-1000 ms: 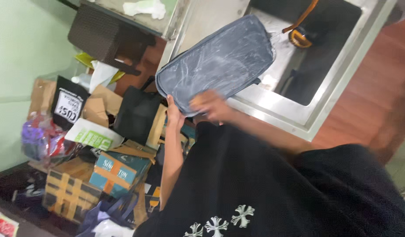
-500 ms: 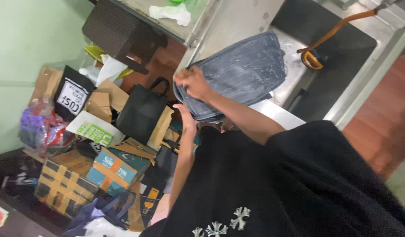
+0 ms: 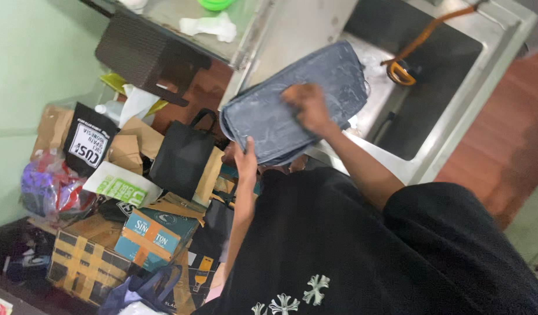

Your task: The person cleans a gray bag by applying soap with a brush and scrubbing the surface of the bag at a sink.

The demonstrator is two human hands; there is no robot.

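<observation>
The right hand (image 3: 307, 108) is curled and pressed flat on the top face of a dark grey tray (image 3: 295, 99), just above the middle of the frame; whether it clutches a sponge I cannot tell. The left hand (image 3: 244, 158) grips the tray's lower edge, thumb over the rim, propping it tilted against the front of the steel sink (image 3: 455, 116). The tray's face is streaked with whitish suds.

Soapy and held at one edge only, the tray could slip from the left hand and drop onto the bags below, or bang into the basin; a hard push from the right hand would likely cause it. Water may also run off the low corner onto the cardboard.

Counted: one tray, one sink with one orange hose (image 3: 420, 44) coiling into it, one black bag (image 3: 181, 154) at centre left, one blue box (image 3: 155, 238) and one brown taped box (image 3: 82, 265) at lower left, one white rag (image 3: 210, 26) on the counter at the top.
</observation>
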